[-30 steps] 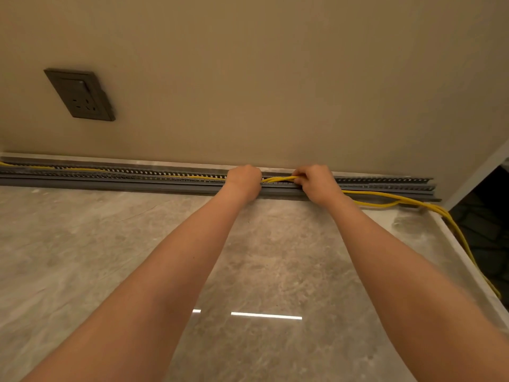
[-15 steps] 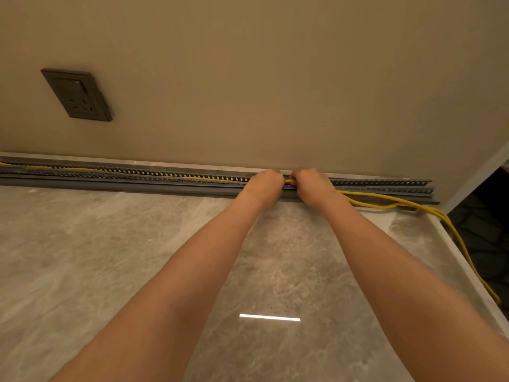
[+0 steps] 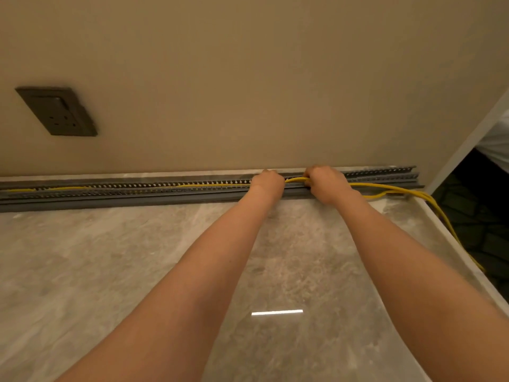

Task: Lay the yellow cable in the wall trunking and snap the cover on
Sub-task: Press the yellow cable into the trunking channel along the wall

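A grey slotted trunking (image 3: 137, 188) runs along the foot of the beige wall. The yellow cable (image 3: 385, 188) lies inside its channel on the left stretch, then leaves it at the right and trails over the counter edge. My left hand (image 3: 268, 181) presses down on the cable at the trunking, fingers curled over it. My right hand (image 3: 322, 181), a short way to its right, grips a raised bend of the cable. A long grey strip, apparently the cover (image 3: 110, 202), lies flat in front of the trunking.
A dark wall socket (image 3: 56, 111) sits on the wall at the upper left. The marble counter (image 3: 137, 271) ends at its right edge (image 3: 454, 244), beyond which the floor drops away dark. A white panel edge (image 3: 468, 142) stands at the right.
Both hands have shifted to the right along the trunking. They closed together half a second ago and now stand slightly apart again, with more cable in the channel to the left.
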The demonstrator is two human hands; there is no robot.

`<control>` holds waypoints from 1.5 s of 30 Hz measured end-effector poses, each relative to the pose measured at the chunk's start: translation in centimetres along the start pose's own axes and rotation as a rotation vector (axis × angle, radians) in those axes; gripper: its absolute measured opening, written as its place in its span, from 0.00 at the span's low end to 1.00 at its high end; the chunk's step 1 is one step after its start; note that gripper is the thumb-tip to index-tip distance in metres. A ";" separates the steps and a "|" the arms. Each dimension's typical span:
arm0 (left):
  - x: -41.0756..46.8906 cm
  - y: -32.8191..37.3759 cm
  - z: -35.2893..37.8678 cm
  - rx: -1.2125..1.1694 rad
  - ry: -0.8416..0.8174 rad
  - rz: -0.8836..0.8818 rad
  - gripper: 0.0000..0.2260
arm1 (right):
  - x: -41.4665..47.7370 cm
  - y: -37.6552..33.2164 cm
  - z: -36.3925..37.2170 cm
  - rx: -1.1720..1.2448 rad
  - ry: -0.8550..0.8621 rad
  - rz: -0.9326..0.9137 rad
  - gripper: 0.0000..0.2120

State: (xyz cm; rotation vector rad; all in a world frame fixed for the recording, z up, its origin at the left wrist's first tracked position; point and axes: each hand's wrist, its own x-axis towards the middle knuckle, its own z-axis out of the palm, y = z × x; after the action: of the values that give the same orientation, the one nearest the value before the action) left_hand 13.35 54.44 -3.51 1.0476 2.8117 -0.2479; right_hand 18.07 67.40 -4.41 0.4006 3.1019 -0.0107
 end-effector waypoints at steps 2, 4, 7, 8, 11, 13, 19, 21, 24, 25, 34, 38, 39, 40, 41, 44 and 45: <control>0.0 -0.1 0.0 0.019 -0.004 0.013 0.16 | 0.2 -0.4 -0.4 -0.035 -0.014 0.007 0.11; -0.1 -0.3 0.0 0.039 0.001 0.033 0.16 | 0.4 -0.8 -0.5 -0.081 0.001 -0.008 0.13; 0.0 -0.6 0.3 0.066 -0.004 0.067 0.16 | 0.6 -0.5 -0.4 -0.096 0.035 -0.018 0.19; 0.0 -0.6 0.2 0.075 -0.011 0.079 0.16 | 0.6 -0.2 -0.4 -0.088 0.049 -0.015 0.18; 0.2 -0.5 -0.2 0.091 -0.030 0.078 0.15 | 0.3 0.2 -0.4 -0.067 0.087 -0.048 0.06; 0.3 -0.4 -0.4 0.098 -0.043 0.058 0.15 | 0.2 0.4 0.0 -0.044 0.109 -0.069 0.04; 0.0 0.1 -0.3 0.094 -0.024 -0.004 0.15 | -0.2 1.4 1.2 0.003 0.149 -0.175 0.13; 0.1 0.2 -0.4 0.089 -0.029 -0.028 0.15 | -0.2 1.6 1.2 0.028 0.145 -0.189 0.12; 0.3 0.3 -0.5 0.076 -0.048 -0.075 0.15 | -0.1 1.8 1.2 0.066 0.150 -0.186 0.12; 0.3 0.4 -0.5 0.069 -0.055 -0.095 0.15 | -0.2 1.9 1.3 0.080 0.137 -0.188 0.13; 0.8 3.7 -0.6 -0.039 0.147 -0.063 0.14 | -0.6 3.1 1.7 0.103 0.100 -0.224 0.21; 1.2 5.6 0.5 -0.145 0.159 -0.050 0.15 | -0.9 4.3 1.3 0.138 0.059 -0.253 0.25; 1.2 5.5 0.7 -0.140 0.159 -0.060 0.16 | -1.0 4.4 1.2 0.129 0.046 -0.266 0.26; 1.2 5.5 0.8 -0.113 0.155 -0.065 0.15 | -1.0 4.5 1.1 0.119 0.048 -0.270 0.26; 1.2 5.8 0.8 -0.073 0.149 -0.066 0.15 | -1.2 4.7 1.1 0.111 0.067 -0.259 0.26; 1.0 6.3 0.3 0.004 0.130 -0.086 0.13 | -1.6 5.6 0.8 0.105 0.160 -0.181 0.21; 1.0 6.6 0.2 0.018 0.125 -0.094 0.13 | -1.7 6.1 0.7 0.092 0.173 -0.164 0.19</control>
State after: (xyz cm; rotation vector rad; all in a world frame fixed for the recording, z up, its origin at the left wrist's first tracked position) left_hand 16.94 59.94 -4.55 0.9684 2.9803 -0.2251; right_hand 21.31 72.83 -5.09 0.1549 3.3057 -0.1283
